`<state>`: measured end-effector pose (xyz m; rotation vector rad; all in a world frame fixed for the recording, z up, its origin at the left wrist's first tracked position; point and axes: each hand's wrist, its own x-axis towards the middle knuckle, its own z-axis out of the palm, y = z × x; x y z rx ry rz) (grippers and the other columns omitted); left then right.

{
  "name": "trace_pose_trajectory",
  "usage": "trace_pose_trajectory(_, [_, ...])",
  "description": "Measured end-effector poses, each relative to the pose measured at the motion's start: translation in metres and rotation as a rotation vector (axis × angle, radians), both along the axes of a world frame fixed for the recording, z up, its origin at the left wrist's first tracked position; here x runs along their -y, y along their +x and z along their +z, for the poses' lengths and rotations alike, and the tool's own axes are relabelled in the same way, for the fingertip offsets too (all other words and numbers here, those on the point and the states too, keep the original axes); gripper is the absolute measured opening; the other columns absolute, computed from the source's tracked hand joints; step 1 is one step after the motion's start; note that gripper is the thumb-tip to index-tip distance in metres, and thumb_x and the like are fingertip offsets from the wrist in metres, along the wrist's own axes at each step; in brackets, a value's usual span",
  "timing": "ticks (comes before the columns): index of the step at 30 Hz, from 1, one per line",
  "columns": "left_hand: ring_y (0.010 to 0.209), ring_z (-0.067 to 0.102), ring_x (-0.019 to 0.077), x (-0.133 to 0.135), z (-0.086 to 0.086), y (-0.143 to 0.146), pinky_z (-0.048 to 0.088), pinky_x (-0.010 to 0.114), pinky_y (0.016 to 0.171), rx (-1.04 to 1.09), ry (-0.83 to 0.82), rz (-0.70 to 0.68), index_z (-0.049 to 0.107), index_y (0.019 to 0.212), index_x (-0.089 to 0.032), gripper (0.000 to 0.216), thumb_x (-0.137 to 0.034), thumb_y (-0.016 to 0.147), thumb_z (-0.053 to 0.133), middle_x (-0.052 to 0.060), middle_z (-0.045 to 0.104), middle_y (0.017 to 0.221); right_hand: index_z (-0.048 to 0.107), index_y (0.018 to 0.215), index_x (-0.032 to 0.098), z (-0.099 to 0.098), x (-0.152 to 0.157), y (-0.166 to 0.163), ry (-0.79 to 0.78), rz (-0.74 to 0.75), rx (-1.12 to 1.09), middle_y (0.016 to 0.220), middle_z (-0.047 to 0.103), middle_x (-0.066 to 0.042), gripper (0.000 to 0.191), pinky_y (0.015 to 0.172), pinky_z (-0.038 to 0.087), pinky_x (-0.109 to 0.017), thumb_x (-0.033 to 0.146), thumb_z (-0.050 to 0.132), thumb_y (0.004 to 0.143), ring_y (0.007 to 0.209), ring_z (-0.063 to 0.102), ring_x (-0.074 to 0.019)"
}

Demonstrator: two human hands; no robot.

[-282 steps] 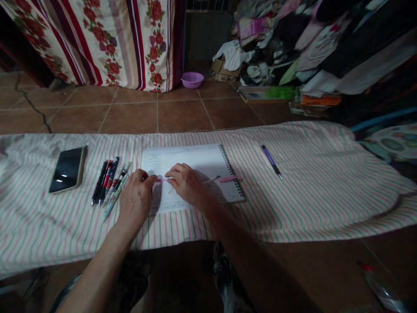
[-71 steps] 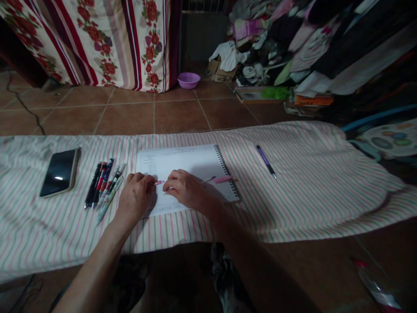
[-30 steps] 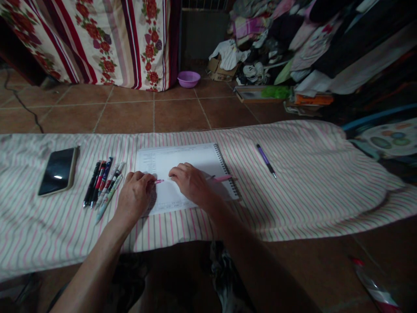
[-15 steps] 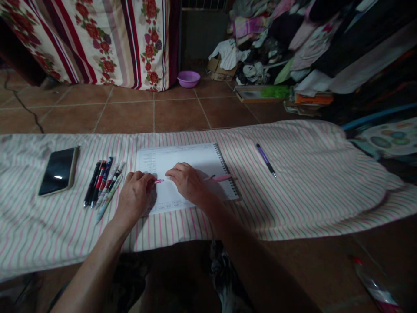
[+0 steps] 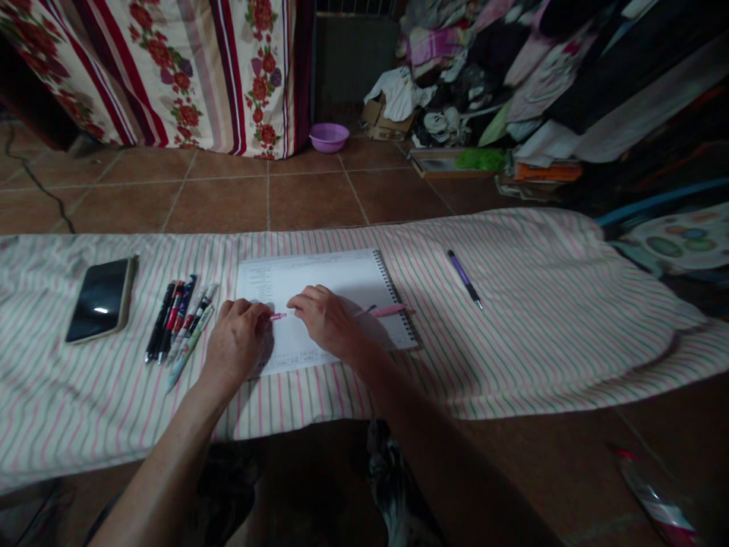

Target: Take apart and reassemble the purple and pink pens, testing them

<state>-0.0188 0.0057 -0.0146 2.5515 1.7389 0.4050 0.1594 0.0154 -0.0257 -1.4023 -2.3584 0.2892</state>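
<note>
The left hand (image 5: 238,338) pinches a slim pink plastic rod (image 5: 279,317) between thumb and fingertips, its end poking out toward the right hand (image 5: 326,319). The right hand's fingertips sit close together just beside that end; whether they grip anything, I cannot tell. Beneath the fingers lies a white spiral-bound paper notebook (image 5: 342,266). Right of the right fingers rests a pink tapered piece (image 5: 390,310); left of the left fingers lie slender multicoloured pens (image 5: 187,325).

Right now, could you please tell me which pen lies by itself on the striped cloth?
The purple pen with dark ends, to the right of the spiral notebook; the bunched pens lie together between the phone and the left hand.
</note>
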Motion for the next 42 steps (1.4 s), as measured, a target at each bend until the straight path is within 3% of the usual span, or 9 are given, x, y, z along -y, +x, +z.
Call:
trace_pose_trajectory(28, [0.077, 0.051, 0.0246, 0.001, -0.001, 0.0026, 0.043, 0.037, 0.074, 0.009, 0.024, -0.003, 0.067, 0.089, -0.015, 0.023, -0.017, 0.082, 0.045, 0.01, 0.062, 0.081, 0.067, 0.092, 0.019, 0.0023, 0.0004, -0.0011, -0.001, 0.009, -0.023, 0.083, 0.061, -0.003, 0.016, 0.067, 0.036, -0.025, 0.017, 0.052, 0.086, 0.079, 0.05, -0.0152])
trace_pose_trajectory(42, [0.077, 0.051, 0.0242, 0.0001, 0.0004, 0.0035, 0.043, 0.037, 0.075, 0.029, 0.012, -0.022, 0.066, 0.088, -0.014, 0.022, -0.015, 0.08, 0.046, 0.009, 0.062, 0.08, 0.067, 0.091, 0.018, 0.0024, 0.0001, -0.0014, -0.009, 0.016, -0.06, 0.084, 0.061, -0.004, 0.015, 0.071, 0.038, -0.025, 0.018, 0.053, 0.086, 0.08, 0.051, -0.0145])
